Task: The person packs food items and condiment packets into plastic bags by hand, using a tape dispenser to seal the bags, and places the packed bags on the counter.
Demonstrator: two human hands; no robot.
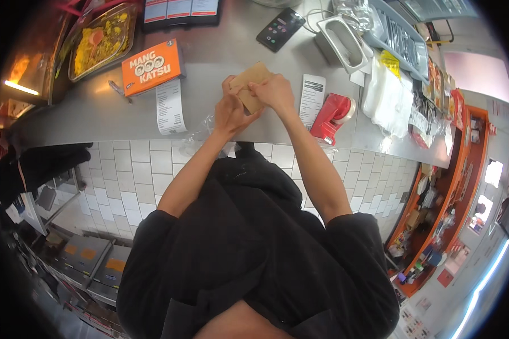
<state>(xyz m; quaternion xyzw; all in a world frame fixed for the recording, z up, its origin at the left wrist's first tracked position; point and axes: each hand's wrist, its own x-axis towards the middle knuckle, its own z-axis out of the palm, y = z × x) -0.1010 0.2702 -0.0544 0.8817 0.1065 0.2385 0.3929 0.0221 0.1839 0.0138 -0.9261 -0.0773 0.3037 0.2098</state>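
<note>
Both hands work on a small brown paper packet [252, 80] held above the steel counter [208, 51]. My left hand [229, 114] supports it from the left and below, its fingers wrapped around the edge. On the upper right part, my right hand [275, 91] pinches the paper between thumb and fingers. Whatever the packet contains is hidden. Left of the hands, an orange printed food box [152, 68] rests over the top end of a paper receipt [170, 110]. A second receipt [311, 99] lies to the right, beside a red tape dispenser [331, 118].
A smartphone [281, 29] and a steel container [341, 44] are farther back. Plastic bags [386, 97] and a grey-blue basket [401, 38] line the right side. At left are a pen [118, 89] and a tray of yellow food [104, 40]. The counter's front edge faces me.
</note>
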